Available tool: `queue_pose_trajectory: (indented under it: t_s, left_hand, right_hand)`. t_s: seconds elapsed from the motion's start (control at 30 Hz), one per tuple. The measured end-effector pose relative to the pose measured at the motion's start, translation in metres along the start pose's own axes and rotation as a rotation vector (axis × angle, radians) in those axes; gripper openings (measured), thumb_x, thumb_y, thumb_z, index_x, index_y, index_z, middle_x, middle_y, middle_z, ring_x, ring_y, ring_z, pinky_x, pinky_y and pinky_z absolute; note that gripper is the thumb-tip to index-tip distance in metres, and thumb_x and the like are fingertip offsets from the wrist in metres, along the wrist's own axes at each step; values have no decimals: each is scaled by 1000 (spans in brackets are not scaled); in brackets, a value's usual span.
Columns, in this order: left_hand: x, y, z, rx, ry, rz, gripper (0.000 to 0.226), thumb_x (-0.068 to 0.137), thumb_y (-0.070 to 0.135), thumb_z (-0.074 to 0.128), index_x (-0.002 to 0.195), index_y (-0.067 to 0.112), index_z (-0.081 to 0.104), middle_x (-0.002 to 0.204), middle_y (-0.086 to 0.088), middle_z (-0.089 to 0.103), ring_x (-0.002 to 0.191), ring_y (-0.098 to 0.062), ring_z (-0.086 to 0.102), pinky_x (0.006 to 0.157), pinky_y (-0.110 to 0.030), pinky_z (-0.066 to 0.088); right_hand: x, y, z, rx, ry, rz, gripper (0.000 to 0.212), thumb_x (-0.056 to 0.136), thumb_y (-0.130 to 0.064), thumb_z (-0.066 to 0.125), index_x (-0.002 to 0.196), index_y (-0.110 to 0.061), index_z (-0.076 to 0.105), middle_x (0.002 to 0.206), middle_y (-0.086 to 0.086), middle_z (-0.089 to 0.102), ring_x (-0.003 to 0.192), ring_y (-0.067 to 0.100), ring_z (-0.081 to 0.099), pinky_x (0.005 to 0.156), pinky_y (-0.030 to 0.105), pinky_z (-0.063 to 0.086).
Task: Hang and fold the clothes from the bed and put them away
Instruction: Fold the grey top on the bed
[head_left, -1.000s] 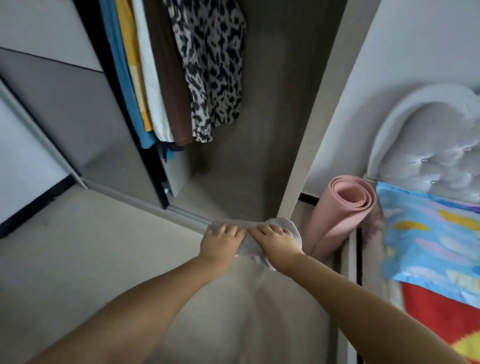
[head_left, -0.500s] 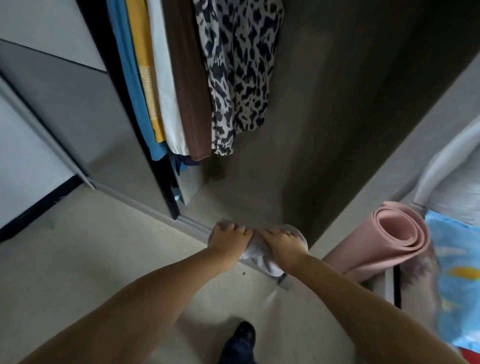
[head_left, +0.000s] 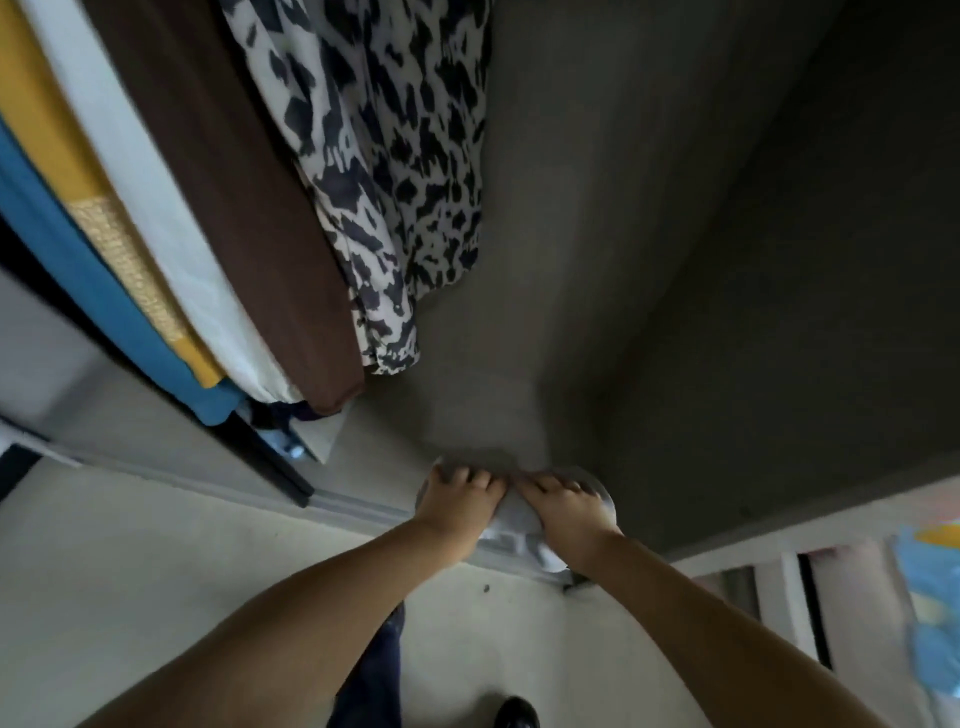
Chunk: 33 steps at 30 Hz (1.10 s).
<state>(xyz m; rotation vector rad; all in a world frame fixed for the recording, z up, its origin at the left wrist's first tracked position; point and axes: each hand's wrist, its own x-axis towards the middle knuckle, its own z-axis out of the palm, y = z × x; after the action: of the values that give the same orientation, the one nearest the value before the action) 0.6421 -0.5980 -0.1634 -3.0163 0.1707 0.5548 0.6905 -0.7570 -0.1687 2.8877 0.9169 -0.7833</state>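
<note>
Low in the middle of the frame, at the wardrobe (head_left: 649, 260) threshold, my left hand (head_left: 457, 512) and right hand (head_left: 566, 514) both curl over a folded white garment (head_left: 511, 527). I judge it soft, light and floppy; gripping across the folded top edge with both hands should keep the fold from slumping open.

Both forearms are bare, with no sleeves reaching the wrists; the left hand (head_left: 457, 506) and right hand (head_left: 563, 512) carry no visible rings or bands. Lower body: dark navy trouser leg (head_left: 371, 675) and one glossy black shoe (head_left: 515, 713) (partly cropped).
</note>
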Motion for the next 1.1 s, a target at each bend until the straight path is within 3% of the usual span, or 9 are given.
queue_pose_trajectory:
  t_s: [0.07, 0.23, 0.37, 0.47, 0.53, 0.73, 0.93, 1.03, 1.1]
  left_hand:
    - [29, -13, 12, -1, 35, 50, 48, 80, 28, 66, 126, 21, 55, 115, -5, 58, 111, -30, 53, 98, -54, 40]
    - [130, -28, 114, -34, -75, 92, 49, 97, 20, 34, 146, 20, 27, 137, -8, 42, 128, -31, 35, 112, -56, 17]
    - [212, -13, 216, -65, -57, 122, 48, 98, 29, 35, 144, 20, 28, 136, -5, 42, 125, -27, 37, 110, -54, 24]
    - [270, 1, 266, -80, 24, 150, 47, 94, 18, 44, 140, 19, 34, 133, -4, 46, 122, -28, 41, 107, -57, 28]
    - [309, 9, 288, -49, 90, 172, 60, 86, 16, 58, 139, 20, 33, 133, -3, 46, 121, -29, 42, 107, -58, 27]
    - [407, 35, 348, -23, 286, 208, 49, 97, 20, 35, 145, 19, 25, 135, -6, 42, 127, -30, 36, 111, -61, 17]
    - [440, 75, 426, -118, 240, 187, 51, 95, 16, 35, 145, 20, 27, 138, -7, 39, 129, -29, 32, 110, -67, 9]
    - [423, 92, 465, -105, 362, 193, 51, 84, 20, 31, 127, 21, 57, 117, -6, 59, 115, -26, 54, 102, -69, 29]
    - [411, 98, 482, -65, 362, 244, 54, 77, 22, 32, 119, 22, 66, 114, -6, 65, 113, -25, 59, 95, -67, 39]
  right_hand:
    - [28, 4, 12, 13, 1, 38, 71, 89, -33, 50, 151, -34, 15, 154, 0, 28, 139, 27, 32, 115, 42, 24]
    - [119, 36, 90, -14, -78, 130, 75, 88, -31, 54, 152, -34, 14, 154, 1, 27, 140, 27, 30, 114, 45, 24]
    - [188, 72, 172, -160, 156, 137, 50, 81, -29, 48, 129, -34, 59, 113, -1, 69, 100, 27, 67, 87, 48, 52]
    - [234, 115, 220, -205, 95, 175, 59, 90, -26, 43, 148, -33, 30, 138, 0, 49, 125, 29, 49, 105, 45, 35]
    - [262, 142, 239, -230, 125, 200, 63, 91, -33, 41, 151, -31, 19, 147, 1, 38, 134, 28, 37, 107, 41, 32]
    - [329, 208, 296, -297, 245, 285, 58, 100, -27, 35, 153, -27, 12, 158, 5, 19, 137, 31, 31, 106, 46, 33]
    - [356, 249, 370, -306, 167, 291, 57, 100, -30, 38, 153, -28, 16, 156, 6, 26, 138, 30, 33, 110, 45, 29]
    - [343, 242, 400, -369, 205, 278, 65, 68, -39, 81, 129, -28, 61, 126, 8, 64, 107, 34, 64, 85, 49, 53]
    - [335, 238, 424, -381, 261, 309, 72, 40, -39, 94, 109, -28, 74, 107, 6, 73, 90, 34, 71, 68, 49, 58]
